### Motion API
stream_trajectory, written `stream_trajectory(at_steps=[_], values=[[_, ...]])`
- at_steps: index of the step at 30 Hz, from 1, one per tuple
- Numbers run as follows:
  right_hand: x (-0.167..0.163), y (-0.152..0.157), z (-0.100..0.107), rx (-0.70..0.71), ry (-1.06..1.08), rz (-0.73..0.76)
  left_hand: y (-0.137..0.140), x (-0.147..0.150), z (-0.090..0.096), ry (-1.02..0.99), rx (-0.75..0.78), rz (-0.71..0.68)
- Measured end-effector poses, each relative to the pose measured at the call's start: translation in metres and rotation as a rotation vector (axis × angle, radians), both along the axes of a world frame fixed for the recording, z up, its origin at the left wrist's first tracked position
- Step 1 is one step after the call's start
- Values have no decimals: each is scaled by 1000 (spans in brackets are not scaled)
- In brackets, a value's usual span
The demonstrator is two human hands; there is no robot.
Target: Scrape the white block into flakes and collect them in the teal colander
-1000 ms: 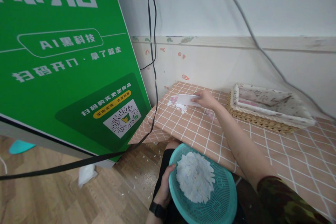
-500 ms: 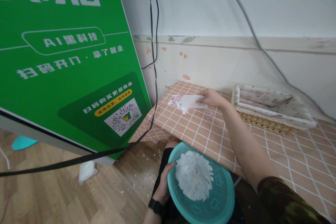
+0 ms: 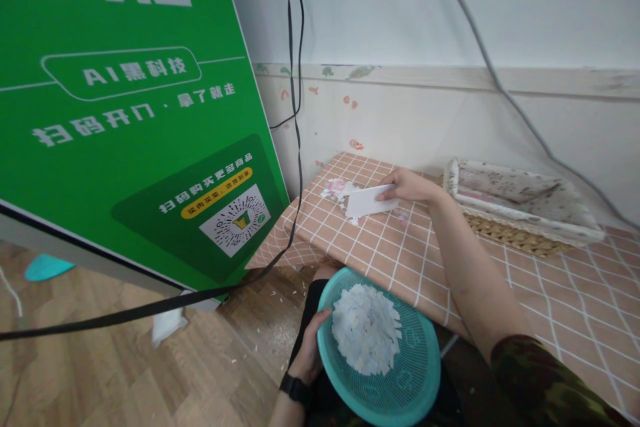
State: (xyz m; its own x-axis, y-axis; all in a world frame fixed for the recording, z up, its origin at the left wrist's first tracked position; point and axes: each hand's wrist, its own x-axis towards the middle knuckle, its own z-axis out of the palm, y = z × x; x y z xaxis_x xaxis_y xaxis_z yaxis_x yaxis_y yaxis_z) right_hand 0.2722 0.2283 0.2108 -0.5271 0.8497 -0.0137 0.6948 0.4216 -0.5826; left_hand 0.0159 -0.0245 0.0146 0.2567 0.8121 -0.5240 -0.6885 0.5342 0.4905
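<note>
My right hand (image 3: 407, 185) pinches the right end of a flat white card (image 3: 369, 201) over the checked tablecloth. White paper scraps (image 3: 341, 187) lie on the cloth beside the card's left edge, over a pinkish printed patch. My left hand (image 3: 313, 340), with a dark watch at the wrist, grips the left rim of a green plastic colander (image 3: 417, 373). It sits tilted over my lap, below the table's front edge. Inside rests a heap of white paper scraps (image 3: 366, 328).
A cloth-lined wicker basket (image 3: 505, 230) stands on the table (image 3: 400, 260) against the wall. The green printed cabinet (image 3: 125, 167) rises on the left, with a black strap (image 3: 200, 295) hanging across in front. Small scraps and a white bag (image 3: 167, 325) lie on the wooden floor.
The card in my right hand has tilted, its face turning more toward me, and shifted slightly right and nearer. My left hand still holds the colander, which has barely moved.
</note>
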Motion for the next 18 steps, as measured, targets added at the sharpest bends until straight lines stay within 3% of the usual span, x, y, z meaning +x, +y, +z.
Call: stream_trajectory(at_steps=[4,10,14,18], values=[[0,-5,9,-22,-68,3,1,0,-3,24,13,30],[21,-1,13,115,-115,-158,0,-3,-8,89,-39,43],[19,0,11,184,-122,-217,1,-4,-10,108,-39,42],[2,-3,9,163,-116,-142,2,-4,-9,99,-12,65]])
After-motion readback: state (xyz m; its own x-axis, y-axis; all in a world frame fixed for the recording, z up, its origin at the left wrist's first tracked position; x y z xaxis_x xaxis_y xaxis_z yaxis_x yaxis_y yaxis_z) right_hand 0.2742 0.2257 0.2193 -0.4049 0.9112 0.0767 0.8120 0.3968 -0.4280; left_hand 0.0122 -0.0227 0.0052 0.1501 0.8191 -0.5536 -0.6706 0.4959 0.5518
